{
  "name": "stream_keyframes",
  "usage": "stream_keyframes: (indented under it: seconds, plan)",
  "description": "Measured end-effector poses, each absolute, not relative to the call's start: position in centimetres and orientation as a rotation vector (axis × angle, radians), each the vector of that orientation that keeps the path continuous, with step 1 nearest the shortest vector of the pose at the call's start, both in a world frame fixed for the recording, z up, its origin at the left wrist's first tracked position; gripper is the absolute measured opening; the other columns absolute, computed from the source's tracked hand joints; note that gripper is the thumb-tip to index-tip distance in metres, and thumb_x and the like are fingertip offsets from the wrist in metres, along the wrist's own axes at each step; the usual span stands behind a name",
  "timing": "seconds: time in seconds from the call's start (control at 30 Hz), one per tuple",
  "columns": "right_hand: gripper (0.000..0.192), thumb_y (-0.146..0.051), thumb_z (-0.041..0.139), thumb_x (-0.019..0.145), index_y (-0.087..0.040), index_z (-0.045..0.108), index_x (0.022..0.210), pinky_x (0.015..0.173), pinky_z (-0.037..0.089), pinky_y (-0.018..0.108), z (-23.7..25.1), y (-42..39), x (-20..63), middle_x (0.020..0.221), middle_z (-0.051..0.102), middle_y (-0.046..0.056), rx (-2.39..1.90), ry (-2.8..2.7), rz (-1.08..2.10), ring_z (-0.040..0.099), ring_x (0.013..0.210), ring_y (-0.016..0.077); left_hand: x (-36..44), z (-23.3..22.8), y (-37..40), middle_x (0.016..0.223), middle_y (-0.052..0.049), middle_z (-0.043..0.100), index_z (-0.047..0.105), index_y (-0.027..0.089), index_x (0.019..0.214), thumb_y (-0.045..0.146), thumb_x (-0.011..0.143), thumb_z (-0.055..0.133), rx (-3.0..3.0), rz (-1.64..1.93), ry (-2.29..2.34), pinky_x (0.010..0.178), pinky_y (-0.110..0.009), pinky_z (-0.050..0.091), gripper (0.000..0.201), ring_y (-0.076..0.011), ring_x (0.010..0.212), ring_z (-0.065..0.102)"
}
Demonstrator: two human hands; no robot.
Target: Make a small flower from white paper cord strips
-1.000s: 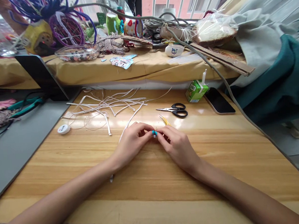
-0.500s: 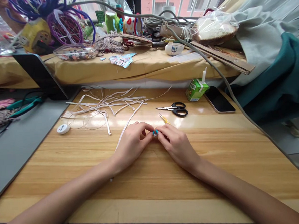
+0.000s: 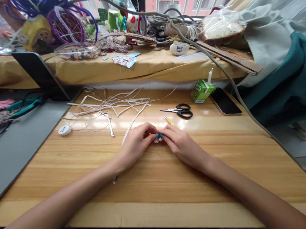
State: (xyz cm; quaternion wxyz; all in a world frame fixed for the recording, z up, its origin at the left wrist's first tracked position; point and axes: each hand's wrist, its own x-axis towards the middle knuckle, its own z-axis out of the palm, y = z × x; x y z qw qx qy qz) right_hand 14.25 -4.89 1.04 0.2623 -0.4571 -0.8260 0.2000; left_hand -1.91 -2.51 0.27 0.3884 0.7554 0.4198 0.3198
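At the middle of the desk, the fingertips of my left hand (image 3: 136, 142) and my right hand (image 3: 183, 144) meet in a pinch. Between them is a small cluster of blue and whitish beads (image 3: 158, 139), partly covered by the fingers. Any thread through the beads is too fine to make out. A long white strip (image 3: 133, 121) runs under my left hand and wrist. Just beyond my right hand lies a thin yellow pointed tool (image 3: 168, 120), half hidden by the knuckles. Black-handled scissors (image 3: 178, 110) rest behind it, touched by neither hand.
A tangle of white strips (image 3: 108, 105) and a small white round spool (image 3: 65, 130) lie to the left. At the back right stand a green drink carton (image 3: 202, 90) and a phone (image 3: 225, 101). A grey cable (image 3: 233, 86) hangs across the right. Craft items crowd the yellow-clothed ledge (image 3: 94, 70).
The bead cluster shows more below the fingertips, with whitish beads now visible under the blue ones. My hands stay together, with only a slight shift of the fingers.
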Motion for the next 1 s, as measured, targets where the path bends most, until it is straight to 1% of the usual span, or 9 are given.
stream_keyframes:
  seconds: [0.13, 0.27, 0.43, 0.57, 0.67, 1.0]
  plan:
    - [0.023, -0.009, 0.037, 0.082, -0.018, 0.054, 0.093, 0.068, 0.047, 0.031, 1.17, -4.85, 14.64, 0.080, 0.050, 0.003, -1.184, -2.298, 0.592, 0.050, 0.072, 0.0136, -1.95, 0.08, -2.39, 0.076, 0.000, 0.059, 0.052, 0.017, 0.085, 0.018, 0.077, 0.049, 1.895, 0.804, 1.031, 0.063, -0.024, 0.043, 0.009, -0.0110, 0.069, 0.054]
    - [0.025, -0.007, 0.038, 0.081, -0.018, 0.055, 0.095, 0.069, 0.046, 0.030, 1.20, -4.78, 14.86, 0.080, 0.050, 0.003, -1.166, -2.327, 0.607, 0.049, 0.073, 0.0136, -1.98, 0.11, -2.43, 0.073, 0.000, 0.057, 0.052, 0.016, 0.078, 0.018, 0.077, 0.048, 1.974, 0.778, 1.057, 0.060, -0.023, 0.042, 0.005, -0.0104, 0.066, 0.052]
    - [0.020, -0.009, 0.039, 0.082, -0.017, 0.058, 0.084, 0.067, 0.043, 0.027, 1.27, -4.54, 14.83, 0.075, 0.054, 0.003, -1.225, -2.204, 0.601, 0.051, 0.072, 0.0131, -1.85, 0.12, -2.32, 0.074, -0.001, 0.057, 0.054, 0.016, 0.081, 0.024, 0.077, 0.051, 2.048, 0.805, 1.147, 0.060, -0.024, 0.041, 0.010, -0.0110, 0.066, 0.051]
    - [0.018, -0.011, 0.040, 0.082, -0.016, 0.057, 0.078, 0.063, 0.041, 0.024, 1.45, -4.56, 14.56, 0.069, 0.054, 0.002, -1.336, -2.127, 0.624, 0.050, 0.067, 0.0121, -1.79, 0.45, -2.22, 0.074, -0.002, 0.059, 0.057, 0.016, 0.075, 0.024, 0.078, 0.051, 2.140, 0.779, 1.180, 0.065, -0.026, 0.040, 0.011, -0.0132, 0.072, 0.051]
    - [0.017, -0.013, 0.041, 0.082, -0.015, 0.057, 0.076, 0.063, 0.040, 0.024, 1.44, -4.73, 14.30, 0.070, 0.055, 0.002, -1.380, -2.074, 0.625, 0.051, 0.066, 0.0116, -1.88, 0.65, -2.24, 0.073, -0.002, 0.060, 0.058, 0.016, 0.073, 0.021, 0.078, 0.050, 2.134, 0.768, 1.163, 0.066, -0.026, 0.040, 0.010, -0.0130, 0.071, 0.051]
    - [0.014, -0.014, 0.043, 0.082, -0.015, 0.057, 0.079, 0.069, 0.039, 0.023, 1.06, -4.94, 14.01, 0.078, 0.059, 0.004, -1.378, -2.023, 0.589, 0.053, 0.074, 0.0121, -1.93, 0.77, -2.52, 0.078, -0.001, 0.061, 0.060, 0.018, 0.080, 0.019, 0.078, 0.050, 2.047, 0.796, 1.147, 0.067, -0.024, 0.040, 0.011, -0.0120, 0.074, 0.053]
